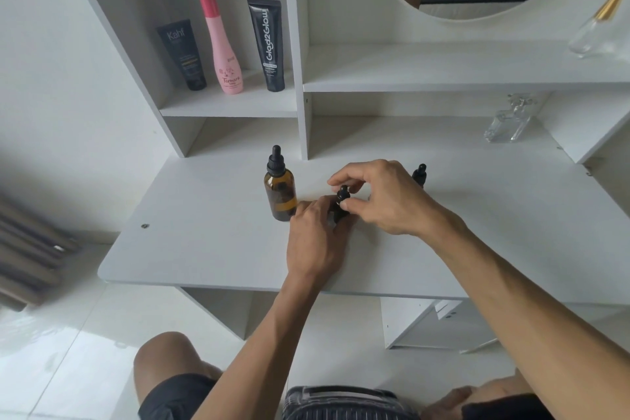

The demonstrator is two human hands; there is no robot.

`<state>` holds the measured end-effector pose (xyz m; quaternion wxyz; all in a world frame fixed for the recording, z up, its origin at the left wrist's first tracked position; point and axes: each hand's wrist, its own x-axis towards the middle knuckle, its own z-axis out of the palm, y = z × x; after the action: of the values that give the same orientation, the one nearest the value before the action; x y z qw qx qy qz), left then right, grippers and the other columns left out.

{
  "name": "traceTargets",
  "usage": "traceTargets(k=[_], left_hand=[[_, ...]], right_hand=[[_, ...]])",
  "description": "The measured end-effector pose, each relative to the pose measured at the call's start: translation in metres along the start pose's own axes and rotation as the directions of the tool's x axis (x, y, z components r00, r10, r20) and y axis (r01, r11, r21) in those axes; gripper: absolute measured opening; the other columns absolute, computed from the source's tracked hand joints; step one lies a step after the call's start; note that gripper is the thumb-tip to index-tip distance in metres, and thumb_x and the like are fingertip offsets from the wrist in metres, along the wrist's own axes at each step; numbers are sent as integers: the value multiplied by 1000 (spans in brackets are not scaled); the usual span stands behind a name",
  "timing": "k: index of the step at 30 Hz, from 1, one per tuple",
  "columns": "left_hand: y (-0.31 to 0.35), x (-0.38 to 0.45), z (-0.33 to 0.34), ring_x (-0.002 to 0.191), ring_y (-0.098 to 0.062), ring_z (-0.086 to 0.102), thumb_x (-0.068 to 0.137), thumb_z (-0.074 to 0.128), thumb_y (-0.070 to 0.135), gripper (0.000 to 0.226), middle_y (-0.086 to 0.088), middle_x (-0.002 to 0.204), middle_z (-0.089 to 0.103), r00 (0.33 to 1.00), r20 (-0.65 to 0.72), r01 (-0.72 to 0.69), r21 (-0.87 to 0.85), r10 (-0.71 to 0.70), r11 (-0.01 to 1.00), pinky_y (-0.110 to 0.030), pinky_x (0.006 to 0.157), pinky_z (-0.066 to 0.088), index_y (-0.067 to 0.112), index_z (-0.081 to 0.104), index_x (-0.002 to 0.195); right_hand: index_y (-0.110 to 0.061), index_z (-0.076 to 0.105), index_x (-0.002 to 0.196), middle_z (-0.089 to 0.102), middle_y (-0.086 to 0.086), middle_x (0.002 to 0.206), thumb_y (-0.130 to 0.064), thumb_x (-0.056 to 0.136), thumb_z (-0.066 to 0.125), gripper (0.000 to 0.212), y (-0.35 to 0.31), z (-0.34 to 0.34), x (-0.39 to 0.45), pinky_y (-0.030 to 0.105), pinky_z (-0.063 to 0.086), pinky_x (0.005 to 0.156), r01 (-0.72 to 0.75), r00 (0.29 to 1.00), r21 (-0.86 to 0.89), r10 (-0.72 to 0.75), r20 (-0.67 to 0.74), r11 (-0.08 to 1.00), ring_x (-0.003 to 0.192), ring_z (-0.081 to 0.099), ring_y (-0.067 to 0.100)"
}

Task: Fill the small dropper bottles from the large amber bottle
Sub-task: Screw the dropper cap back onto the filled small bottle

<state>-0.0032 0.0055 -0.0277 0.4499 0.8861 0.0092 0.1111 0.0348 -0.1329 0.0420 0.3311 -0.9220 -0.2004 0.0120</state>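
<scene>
The left hand (315, 232) holds a small bottle (341, 211) on the table (204, 232), the right hand (381, 196) pinches its black top (343, 194), beside the big brown bottle (280, 196).

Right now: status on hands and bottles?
Left hand grips small dark dropper bottle; right hand pinches its black dropper cap. Large amber glass bottle capped, upright, just left. Second small dropper bottle behind right hand.

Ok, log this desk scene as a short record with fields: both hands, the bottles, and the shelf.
left hand: grips the body of the small dropper bottle
right hand: pinches that bottle's dropper cap
large amber bottle: upright on the desk, capped, left of the hands
second small dropper bottle: behind the right hand, mostly hidden
shelf: black tube, pink bottle, black tube lettered Glad2Glow
</scene>
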Motion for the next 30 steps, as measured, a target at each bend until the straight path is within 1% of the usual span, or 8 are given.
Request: traceTargets(k=[3, 6, 9, 13, 17, 20, 24, 30], left_hand=[[0, 0, -1, 95, -21, 53, 93, 70, 32, 17, -1, 94, 71, 1000, -5, -14, 16, 14, 1000, -34, 71, 44, 17, 66, 99], [-1, 0, -1, 97, -22, 54, 93, 70, 32, 19, -2, 97, 72, 1000, -4, -20, 9, 20, 1000, -37, 73, 47, 16, 67, 102], [-2, 0, 0, 96, -24, 55, 93, 69, 32, 18, -2, 95, 72, 1000, -12, -29, 12, 29, 1000, -40, 74, 49, 15, 67, 100], [-2, 0, 1, 94, -26, 55, 92, 69, 32, 18, -3, 90, 70, 999, -15, -29, 21, 29, 999, -42, 73, 49, 16, 65, 97], [0, 0, 1, 95, -25, 55, 92, 70, 33, 20, -4, 91, 70, 999, -30, -24, 17, 25, 1000, -43, 75, 49, 14, 66, 98], [2, 0, 0, 97, -27, 55, 92, 71, 31, 21, -6, 90, 69, 1000, -27, -14, 21, 15, 1000, -43, 77, 49, 12, 66, 97], [5, 0, -1, 97, -27, 54, 91, 71, 31, 20, 4, 80, 54, 1000, -24, 14, 33, -14, 999, -44, 77, 50, 12, 66, 95], [1, 0, 0, 96, -25, 55, 91, 69, 32, 20, -1, 87, 63, 1000, -20, 24, 38, -23, 999, -42, 74, 50, 14, 67, 99]], right_hand=[[-32, 70, 112, 70, -15, 101, -34, 79, 80, 34, -1, 0, 1, 36, 53, 85, -22, 999, -45, 21, -27, 999, 91, 62, 11], [-29, 71, 114, 72, -12, 104, -23, 80, 79, 35, -2, 1, 1, 35, 54, 88, -5, 1000, -9, 5, -1, 1000, 89, 64, 10], [-32, 71, 111, 72, -14, 103, -29, 79, 79, 33, -2, 3, 1, 37, 54, 85, -18, 999, -38, 17, -31, 999, 86, 63, 11], [-26, 72, 111, 73, -11, 100, -17, 83, 77, 30, -3, 3, 0, 31, 50, 94, 2, 1000, -20, -2, 3, 1000, 91, 66, 12], [-23, 71, 110, 72, -8, 93, -17, 84, 77, 27, -4, 5, -1, 25, 45, 86, -5, 999, -29, 4, -33, 1000, 88, 65, 14], [-19, 71, 110, 66, -10, 87, -20, 84, 78, 27, -4, 8, -5, 21, 39, 81, -3, 997, -42, -1, -79, 999, 77, 59, 8], [-19, 70, 108, 47, -21, 74, -22, 83, 80, 27, -2, 14, -6, 26, 44, 82, -1, 992, -37, -4, -129, 999, 93, 63, 11], [-22, 71, 111, 64, -9, 94, -27, 82, 81, 31, 3, 20, -12, 21, 47, 78, -11, 980, 42, 20, -197, 999, 80, 57, 7]])
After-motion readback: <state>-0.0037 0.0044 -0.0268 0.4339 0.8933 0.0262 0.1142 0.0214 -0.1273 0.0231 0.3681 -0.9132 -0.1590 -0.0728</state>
